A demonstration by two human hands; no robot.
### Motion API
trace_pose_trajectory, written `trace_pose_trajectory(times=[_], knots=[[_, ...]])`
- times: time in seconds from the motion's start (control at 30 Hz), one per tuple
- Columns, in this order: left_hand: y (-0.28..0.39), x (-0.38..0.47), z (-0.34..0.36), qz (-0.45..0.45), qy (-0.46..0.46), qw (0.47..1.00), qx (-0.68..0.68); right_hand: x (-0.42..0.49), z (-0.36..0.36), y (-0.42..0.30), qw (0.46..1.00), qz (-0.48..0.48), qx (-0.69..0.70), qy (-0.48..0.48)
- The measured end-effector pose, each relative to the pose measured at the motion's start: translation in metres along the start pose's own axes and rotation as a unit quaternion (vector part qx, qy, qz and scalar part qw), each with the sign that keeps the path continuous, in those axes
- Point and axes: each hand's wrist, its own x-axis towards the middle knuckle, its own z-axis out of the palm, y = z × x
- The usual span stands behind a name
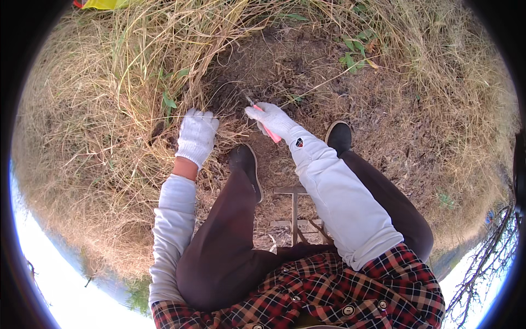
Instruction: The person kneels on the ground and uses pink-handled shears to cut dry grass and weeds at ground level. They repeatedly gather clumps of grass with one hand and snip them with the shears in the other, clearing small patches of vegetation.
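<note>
My left hand [198, 133], in a white knit glove, is at the base of a tall clump of dry grass [185, 74], its fingers curled at the stems; whether they grip any is hard to tell. To its right, my right hand [271, 119], gloved the same way, is closed around the pink handle [272, 135] of a small tool. A narrow metal end [248, 98] of the tool points up and left towards dark bare soil [230, 88]. The tool's exact kind cannot be told. Cut or loose straw [234, 129] lies between the hands.
My dark shoes [243, 162] rest on the ground, with a low wooden stool or frame [294, 214] between my legs. Green-leaved weeds [351, 57] grow at the upper right. Something yellow [104, 4] lies at the upper left edge. Bare branches [481, 263] show at the lower right.
</note>
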Motion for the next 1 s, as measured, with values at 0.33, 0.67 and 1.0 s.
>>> trace_pose_trajectory(times=[0.33,0.67,1.0], knots=[[-0.006,0.000,-0.009,-0.002,-0.080,0.996,0.027,-0.048,-0.017,0.051,0.957,0.191,0.078,-0.204],[-0.007,-0.001,-0.004,0.005,-0.036,0.999,0.017,-0.027,0.020,0.059,0.948,0.145,0.192,-0.207],[-0.008,-0.003,-0.002,-0.006,-0.036,0.999,-0.007,-0.024,0.037,0.053,0.936,0.164,0.256,-0.176]])
